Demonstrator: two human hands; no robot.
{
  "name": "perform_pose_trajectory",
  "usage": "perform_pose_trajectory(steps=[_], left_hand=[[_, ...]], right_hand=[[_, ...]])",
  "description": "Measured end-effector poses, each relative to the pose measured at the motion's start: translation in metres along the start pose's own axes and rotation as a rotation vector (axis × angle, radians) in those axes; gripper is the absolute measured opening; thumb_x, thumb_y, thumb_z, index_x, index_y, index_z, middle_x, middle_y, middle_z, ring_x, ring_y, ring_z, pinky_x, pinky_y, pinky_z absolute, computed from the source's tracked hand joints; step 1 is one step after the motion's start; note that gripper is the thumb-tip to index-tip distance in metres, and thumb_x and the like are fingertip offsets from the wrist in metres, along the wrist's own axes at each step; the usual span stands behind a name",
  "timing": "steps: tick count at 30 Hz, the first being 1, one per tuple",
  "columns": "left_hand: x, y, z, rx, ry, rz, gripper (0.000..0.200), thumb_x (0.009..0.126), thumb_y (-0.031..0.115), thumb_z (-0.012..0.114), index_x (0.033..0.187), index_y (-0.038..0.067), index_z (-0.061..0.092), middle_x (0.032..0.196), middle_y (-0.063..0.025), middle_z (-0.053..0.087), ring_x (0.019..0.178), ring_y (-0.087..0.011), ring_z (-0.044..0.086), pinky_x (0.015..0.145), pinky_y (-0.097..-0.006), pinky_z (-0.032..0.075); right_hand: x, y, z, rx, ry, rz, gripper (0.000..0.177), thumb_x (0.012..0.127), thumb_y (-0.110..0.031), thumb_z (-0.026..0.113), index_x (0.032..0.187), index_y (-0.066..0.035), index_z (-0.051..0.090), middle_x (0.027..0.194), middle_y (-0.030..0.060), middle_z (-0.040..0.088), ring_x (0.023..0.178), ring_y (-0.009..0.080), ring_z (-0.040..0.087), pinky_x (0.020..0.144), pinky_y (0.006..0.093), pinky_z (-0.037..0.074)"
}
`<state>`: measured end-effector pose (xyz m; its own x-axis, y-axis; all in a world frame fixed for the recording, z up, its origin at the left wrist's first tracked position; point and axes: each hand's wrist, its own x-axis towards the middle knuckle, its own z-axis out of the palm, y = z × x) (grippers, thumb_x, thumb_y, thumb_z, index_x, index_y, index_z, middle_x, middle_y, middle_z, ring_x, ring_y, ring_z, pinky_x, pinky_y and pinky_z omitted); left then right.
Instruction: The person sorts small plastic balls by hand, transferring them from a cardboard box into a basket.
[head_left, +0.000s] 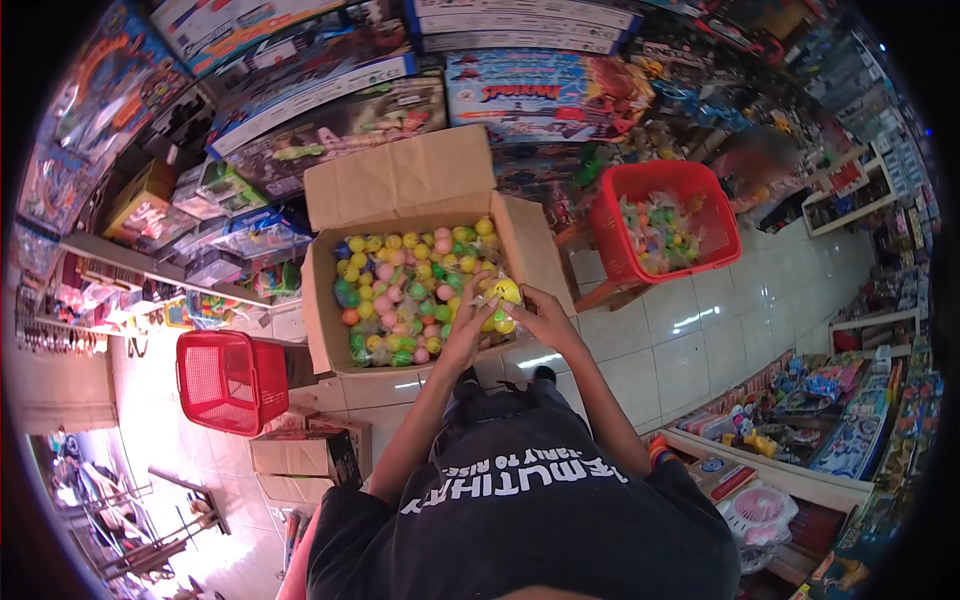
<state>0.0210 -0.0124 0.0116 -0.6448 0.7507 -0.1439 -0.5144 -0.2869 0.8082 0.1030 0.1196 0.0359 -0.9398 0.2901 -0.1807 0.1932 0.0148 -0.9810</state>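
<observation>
Both my hands meet over the right side of an open cardboard box (400, 178) filled with small yellow, pink, green and blue balls (395, 290). Between them is a yellow ball (506, 290) in what looks like clear plastic wrapping. My left hand (468, 315) grips it from the left, with fingers curled against it. My right hand (545, 318) holds it from the right, thumb and fingers closing on its edge. Just below the yellow ball a greenish-yellow wrapped piece shows, partly hidden by my fingers.
A red basket (607, 225) with wrapped colourful items stands on a wooden stool (610, 296) at the right. Another red basket (262, 380) is at the left, above small cartons (290, 455). Stacked toy boxes (540, 85) line the back. Shelves of toys (770, 420) flank the tiled floor (700, 345).
</observation>
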Motion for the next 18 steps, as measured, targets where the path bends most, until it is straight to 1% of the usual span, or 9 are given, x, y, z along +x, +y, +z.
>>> perform_pose_trajectory(steps=[2, 3, 4, 6, 9, 11, 13, 17, 18], left_hand=[[0.004, -0.006, 0.015, 0.046, -0.064, -0.082, 0.042, 0.086, 0.019, 0.052, 0.125, 0.009, 0.037, 0.119, -0.0076, 0.042, 0.106, -0.0156, 0.043, 0.084, -0.0276, 0.041], [0.007, -0.007, 0.026, 0.090, -0.113, -0.152, 0.041, 0.086, 0.021, 0.053, 0.123, 0.010, 0.039, 0.117, -0.0074, 0.043, 0.102, -0.0150, 0.047, 0.079, -0.0273, 0.045], [0.009, -0.009, 0.037, 0.094, -0.129, -0.158, 0.041, 0.086, 0.021, 0.053, 0.123, 0.010, 0.039, 0.117, -0.0074, 0.043, 0.102, -0.0150, 0.047, 0.079, -0.0273, 0.045], [0.015, -0.017, 0.060, 0.230, -0.111, -0.211, 0.039, 0.085, 0.023, 0.054, 0.121, 0.011, 0.042, 0.111, -0.0057, 0.048, 0.092, -0.0126, 0.053, 0.066, -0.0253, 0.050], [0.026, -0.045, 0.094, 0.200, -0.094, -0.294, 0.037, 0.085, 0.024, 0.056, 0.118, 0.011, 0.045, 0.103, -0.0039, 0.052, 0.085, -0.0112, 0.055, 0.061, -0.0250, 0.050], [0.030, -0.070, 0.118, 0.212, -0.093, -0.265, 0.037, 0.085, 0.025, 0.056, 0.117, 0.011, 0.046, 0.102, -0.0036, 0.052, 0.084, -0.0110, 0.055, 0.061, -0.0249, 0.050], [0.035, -0.093, 0.143, 0.223, -0.095, -0.234, 0.037, 0.085, 0.026, 0.056, 0.117, 0.011, 0.046, 0.101, -0.0033, 0.052, 0.083, -0.0108, 0.055, 0.061, -0.0247, 0.050], [0.039, -0.135, 0.187, 0.177, -0.083, -0.290, 0.036, 0.084, 0.026, 0.056, 0.116, 0.011, 0.046, 0.100, -0.0031, 0.053, 0.081, -0.0100, 0.056, 0.059, -0.0233, 0.050], [0.041, -0.143, 0.197, 0.190, -0.089, -0.291, 0.036, 0.084, 0.027, 0.056, 0.115, 0.011, 0.046, 0.099, -0.0030, 0.053, 0.080, -0.0099, 0.056, 0.059, -0.0229, 0.050]], right_hand=[[-0.011, -0.001, -0.021, -0.036, 0.003, 0.036, 0.027, 0.083, -0.025, 0.058, 0.097, -0.001, 0.055, 0.074, -0.0028, 0.052, 0.066, 0.0024, 0.044, 0.055, 0.0188, 0.035], [-0.015, 0.005, -0.032, -0.094, 0.028, 0.006, 0.028, 0.083, -0.027, 0.058, 0.094, -0.001, 0.056, 0.072, -0.0022, 0.051, 0.066, 0.0032, 0.045, 0.056, 0.0196, 0.036], [-0.021, 0.009, -0.044, -0.153, 0.052, -0.023, 0.029, 0.082, -0.029, 0.058, 0.091, -0.001, 0.057, 0.069, -0.0016, 0.051, 0.065, 0.0040, 0.046, 0.057, 0.0203, 0.037], [-0.037, 0.010, -0.065, -0.122, 0.102, -0.033, 0.030, 0.082, -0.030, 0.059, 0.088, -0.001, 0.056, 0.068, -0.0009, 0.050, 0.064, 0.0049, 0.046, 0.056, 0.0210, 0.037], [-0.060, 0.023, -0.105, -0.061, 0.133, -0.013, 0.030, 0.080, -0.030, 0.061, 0.087, -0.001, 0.053, 0.069, 0.0010, 0.051, 0.064, 0.0067, 0.047, 0.057, 0.0215, 0.037], [-0.078, 0.035, -0.132, -0.026, 0.130, 0.018, 0.031, 0.079, -0.029, 0.063, 0.088, -0.002, 0.052, 0.071, 0.0022, 0.052, 0.066, 0.0077, 0.048, 0.058, 0.0215, 0.039], [-0.095, 0.041, -0.155, -0.096, 0.171, -0.112, 0.035, 0.076, -0.026, 0.066, 0.093, -0.001, 0.048, 0.077, 0.0046, 0.055, 0.070, 0.0092, 0.052, 0.062, 0.0227, 0.042], [-0.129, 0.056, -0.196, -0.067, 0.311, -0.108, 0.036, 0.075, -0.021, 0.068, 0.095, -0.001, 0.046, 0.082, 0.0064, 0.057, 0.074, 0.0099, 0.055, 0.066, 0.0238, 0.044], [-0.137, 0.054, -0.205, -0.004, 0.309, -0.087, 0.034, 0.075, -0.016, 0.067, 0.096, -0.001, 0.045, 0.085, 0.0057, 0.056, 0.077, 0.0094, 0.054, 0.068, 0.0228, 0.043]])
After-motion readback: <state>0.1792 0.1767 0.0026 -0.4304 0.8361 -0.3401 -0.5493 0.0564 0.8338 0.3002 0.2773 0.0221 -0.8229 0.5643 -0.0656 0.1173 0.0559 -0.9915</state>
